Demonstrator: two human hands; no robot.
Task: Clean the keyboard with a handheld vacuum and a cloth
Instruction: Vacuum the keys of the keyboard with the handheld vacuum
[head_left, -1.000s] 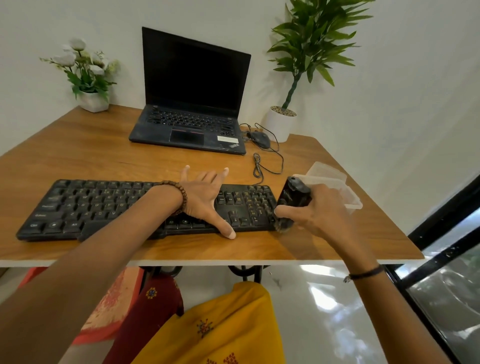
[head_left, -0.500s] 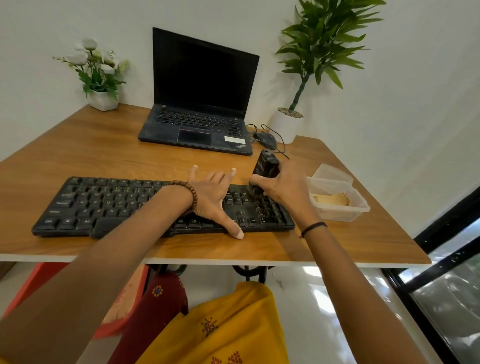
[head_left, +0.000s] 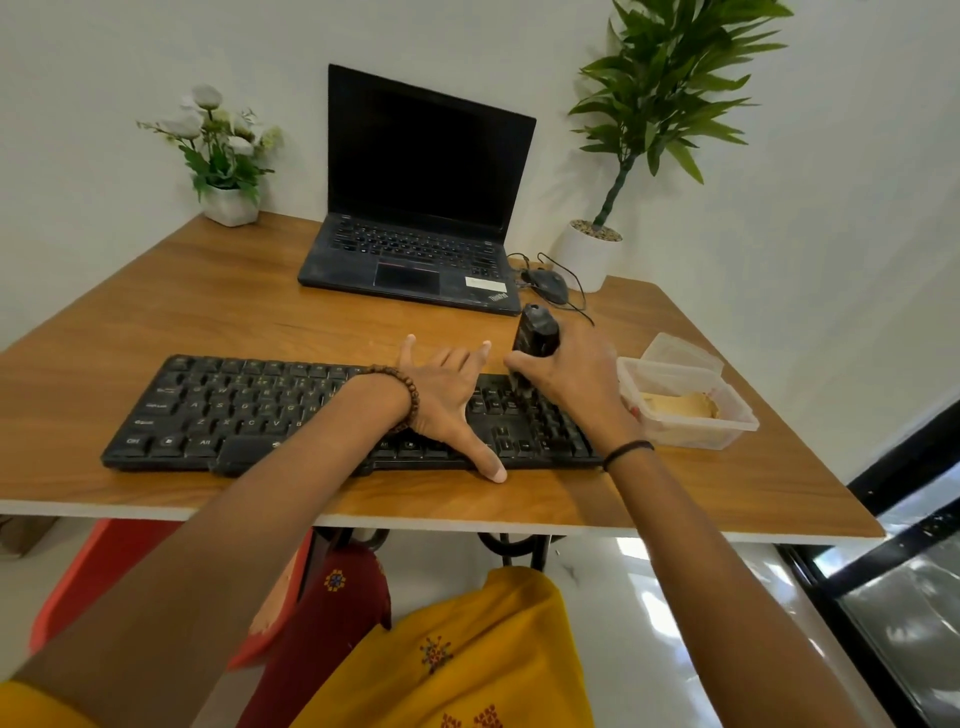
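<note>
A black keyboard lies along the front of the wooden desk. My left hand rests flat on its right half, fingers spread, thumb reaching the front edge. My right hand grips a small black handheld vacuum, held upright with its lower end on the keys near the keyboard's right end. A tan cloth lies inside a clear plastic container just right of the keyboard.
A black laptop stands open at the back of the desk, a wired mouse beside it. A white pot of flowers is at the back left, a potted green plant at the back right. A dark window frame runs along the right.
My right hand carried the vacuum from the keyboard's right front corner onto the keys at its right end. My left hand stayed flat on the keyboard. The view shifted slightly.
</note>
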